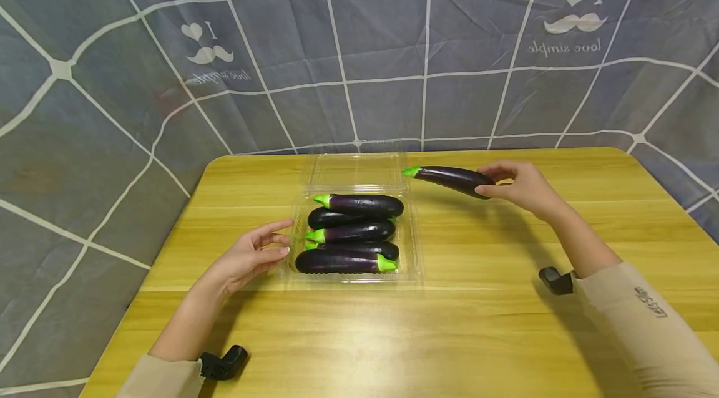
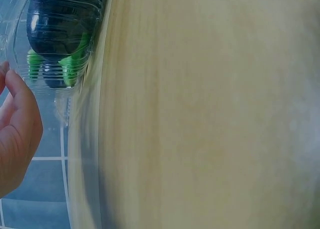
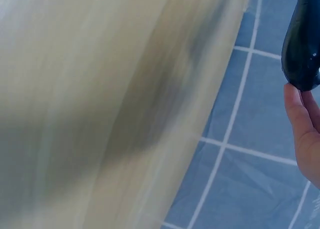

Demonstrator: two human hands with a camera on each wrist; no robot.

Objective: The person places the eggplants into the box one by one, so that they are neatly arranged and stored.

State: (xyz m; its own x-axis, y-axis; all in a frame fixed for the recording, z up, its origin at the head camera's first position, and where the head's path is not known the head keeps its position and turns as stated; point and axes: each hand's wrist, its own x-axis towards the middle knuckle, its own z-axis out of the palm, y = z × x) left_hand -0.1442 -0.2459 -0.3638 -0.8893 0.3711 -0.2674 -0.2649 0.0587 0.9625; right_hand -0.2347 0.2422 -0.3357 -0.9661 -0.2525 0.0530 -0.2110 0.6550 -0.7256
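My right hand [image 1: 519, 186] grips an eggplant [image 1: 452, 179] by its rounded end, above the table to the right of a clear plastic clamshell box [image 1: 414, 248]. The green stem end of that eggplant points left. In the right wrist view only the dark lower part of the held eggplant [image 3: 302, 51] shows, against the fingertips. Inside the box several dark purple eggplants [image 1: 359, 232] lie crosswise, stacked, their green caps at either side. At the box's left wall is my left hand [image 1: 247, 257], thumb and fingers apart; whether they touch the plastic I cannot tell.
The box's transparent lid [image 1: 356, 170] is folded back toward the far table edge. Beneath everything is a wooden table [image 1: 348, 335]. A grey curtain [image 1: 382, 42] with white lines hangs behind and beside it. Each wrist bears a black camera mount [image 1: 224, 362].
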